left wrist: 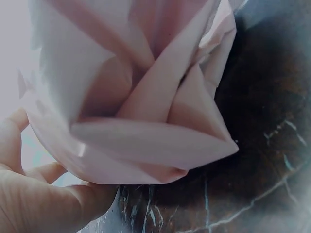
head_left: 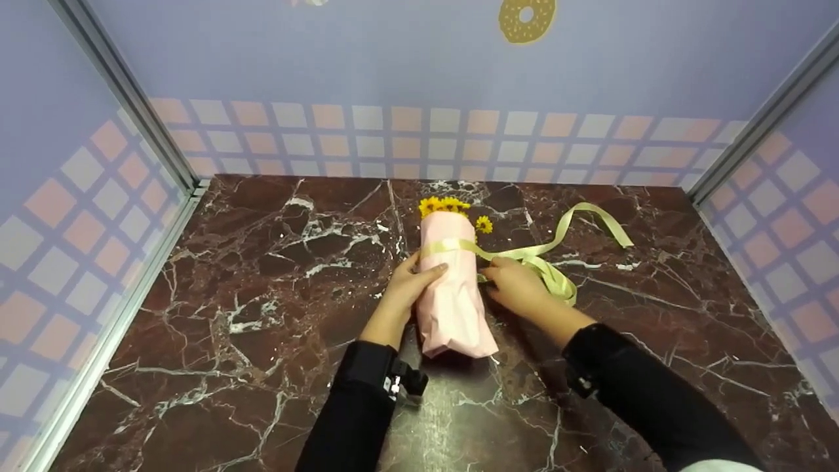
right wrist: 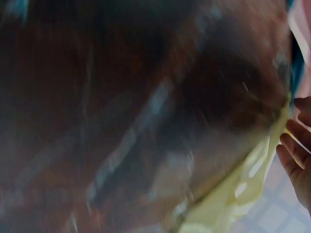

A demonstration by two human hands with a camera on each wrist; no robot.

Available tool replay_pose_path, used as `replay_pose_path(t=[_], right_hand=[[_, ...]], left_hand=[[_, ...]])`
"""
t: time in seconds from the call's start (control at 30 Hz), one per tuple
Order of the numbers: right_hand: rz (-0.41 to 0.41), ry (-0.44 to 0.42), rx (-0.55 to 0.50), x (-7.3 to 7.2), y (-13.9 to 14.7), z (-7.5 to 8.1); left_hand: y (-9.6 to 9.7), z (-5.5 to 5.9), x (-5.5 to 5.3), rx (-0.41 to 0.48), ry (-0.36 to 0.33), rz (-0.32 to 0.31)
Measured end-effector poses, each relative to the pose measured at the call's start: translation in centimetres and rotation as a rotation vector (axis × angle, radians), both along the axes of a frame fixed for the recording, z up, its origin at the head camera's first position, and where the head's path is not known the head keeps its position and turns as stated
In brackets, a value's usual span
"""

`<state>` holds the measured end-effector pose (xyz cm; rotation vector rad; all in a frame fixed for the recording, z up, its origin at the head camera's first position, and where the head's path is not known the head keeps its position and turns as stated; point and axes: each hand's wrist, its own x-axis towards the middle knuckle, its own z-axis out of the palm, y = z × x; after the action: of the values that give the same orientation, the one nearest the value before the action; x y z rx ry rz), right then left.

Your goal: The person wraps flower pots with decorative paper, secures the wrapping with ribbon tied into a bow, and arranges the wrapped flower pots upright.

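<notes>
Left hand [head_left: 408,286] curls its fingers round a pink-wrapped bouquet [head_left: 452,308]; right hand [head_left: 520,288] bends its fingers beside yellow ribbon [head_left: 527,252]; whether pinching it, I cannot tell.

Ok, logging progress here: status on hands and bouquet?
Left hand gripping pink-wrapped bouquet. Right hand at ribbon. Ribbon across bouquet, slack beside right hand.

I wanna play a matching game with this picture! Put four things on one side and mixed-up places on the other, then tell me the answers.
Things:
1. Shiny yellow-green ribbon
2. Small bright yellow flowers
3. Round golden doughnut picture
4. Left hand

Places:
A. On the pale purple wall
B. Gripping the side of the rolled pink paper wrap
C. Across the wrap, trailing off to the right
D. By the wrap's far end

Right pairs: 1-C, 2-D, 3-A, 4-B
</notes>
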<state>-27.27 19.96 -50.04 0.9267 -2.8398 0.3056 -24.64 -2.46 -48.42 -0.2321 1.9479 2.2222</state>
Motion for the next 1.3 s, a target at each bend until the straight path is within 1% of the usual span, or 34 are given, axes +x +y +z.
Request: replay_pose_path(t=[0.07,0.13,0.23,0.37,0.43,0.47,0.63,0.67,0.7,0.83,1.0,1.13,1.3], right_hand=[[-0.045,0.002,-0.009,0.2,-0.3,-0.7],[-0.073,0.002,-0.047,0.4,-0.3,-1.2],[-0.098,0.021,-0.163,0.5,-0.3,-1.7],[-0.100,0.021,-0.336,0.7,-0.3,-1.8],[-0.099,-0.001,-0.384,0.8,-0.3,-1.8],[-0.101,-0.021,-0.406,0.8,-0.4,-1.7],[-0.135,-0.123,-0.481,0.6,-0.5,-1.7],[-0.143,-0.138,-0.490,0.6,-0.5,-1.7],[-0.151,-0.152,-0.493,0.7,-0.5,-1.7],[-0.168,-0.198,-0.490,1.0,-0.4,-1.5],[-0.144,-0.222,-0.490,1.3,0.0,-1.2],[-0.138,-0.201,-0.489,1.2,0.2,-0.9],[-0.163,-0.159,-0.462,0.7,0.3,0.0]], left_hand=[[0.2,-0.2,0.1,0.014,-0.005,0.005],[0.3,-0.3,0.3,0.011,-0.009,0.005],[0.6,-0.4,0.6,0.002,0.000,0.002],[0.7,-0.5,0.8,-0.032,0.056,0.011],[0.7,-0.5,0.9,-0.047,0.081,0.019],[0.6,0.0,1.2,-0.055,0.087,0.019],[0.6,-0.1,1.5,-0.066,0.090,0.037],[0.6,-0.1,1.6,-0.068,0.084,0.042],[0.7,-0.6,1.3,-0.069,0.083,0.051],[0.8,-0.8,1.5,-0.062,0.061,0.075],[0.8,-0.7,1.5,-0.022,0.044,0.090],[0.6,-0.6,1.2,-0.030,0.024,0.081],[0.5,-0.2,0.7,-0.023,-0.022,0.062]])
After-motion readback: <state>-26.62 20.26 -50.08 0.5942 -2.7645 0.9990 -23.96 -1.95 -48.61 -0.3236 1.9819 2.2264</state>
